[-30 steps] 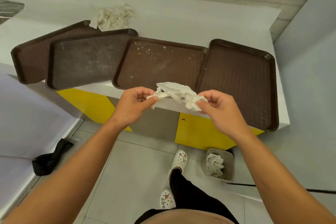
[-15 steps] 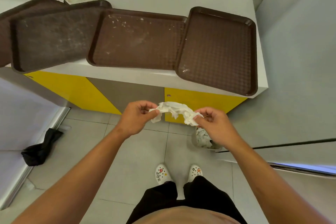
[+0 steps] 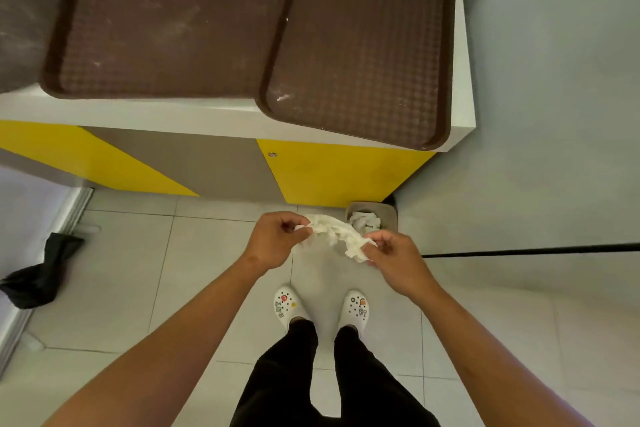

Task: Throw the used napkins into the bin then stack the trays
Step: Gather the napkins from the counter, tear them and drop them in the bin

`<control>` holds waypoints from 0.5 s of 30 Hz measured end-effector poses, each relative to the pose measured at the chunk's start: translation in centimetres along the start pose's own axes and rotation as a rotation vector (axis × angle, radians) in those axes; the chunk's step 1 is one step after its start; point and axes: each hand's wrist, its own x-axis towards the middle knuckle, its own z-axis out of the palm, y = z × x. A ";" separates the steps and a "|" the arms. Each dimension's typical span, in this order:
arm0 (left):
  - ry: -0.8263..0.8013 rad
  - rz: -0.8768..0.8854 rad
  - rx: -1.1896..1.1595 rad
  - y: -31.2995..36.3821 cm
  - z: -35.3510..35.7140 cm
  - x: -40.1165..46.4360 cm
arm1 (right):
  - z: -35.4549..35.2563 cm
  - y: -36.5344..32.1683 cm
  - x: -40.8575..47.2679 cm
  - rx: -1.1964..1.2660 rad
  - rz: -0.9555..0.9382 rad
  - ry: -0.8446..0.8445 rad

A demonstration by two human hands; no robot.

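Observation:
A crumpled white napkin (image 3: 333, 231) is stretched between my two hands above the floor. My left hand (image 3: 277, 240) pinches its left end and my right hand (image 3: 393, 256) pinches its right end. Just beyond the right hand, a small grey bin (image 3: 387, 215) stands on the floor against the cabinet, with white napkins inside. Brown trays lie on the white counter: one at the right (image 3: 363, 45), tilted over the counter's front edge, one in the middle (image 3: 166, 31), and part of another at the far left (image 3: 20, 10).
The counter (image 3: 173, 114) has yellow and grey cabinet fronts below. A black bag (image 3: 38, 281) lies on the tiled floor at the left. A thin black rod (image 3: 530, 250) runs along the right wall. My feet in white clogs stand below the hands.
My hands have carried the napkin down from the counter's edge to floor level beside the bin. The view has tilted downward, so the far napkin pile has left the frame.

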 end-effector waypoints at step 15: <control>0.072 -0.104 -0.035 -12.9 15.1 11.5 | -0.5 15.4 9.4 0.257 0.371 0.220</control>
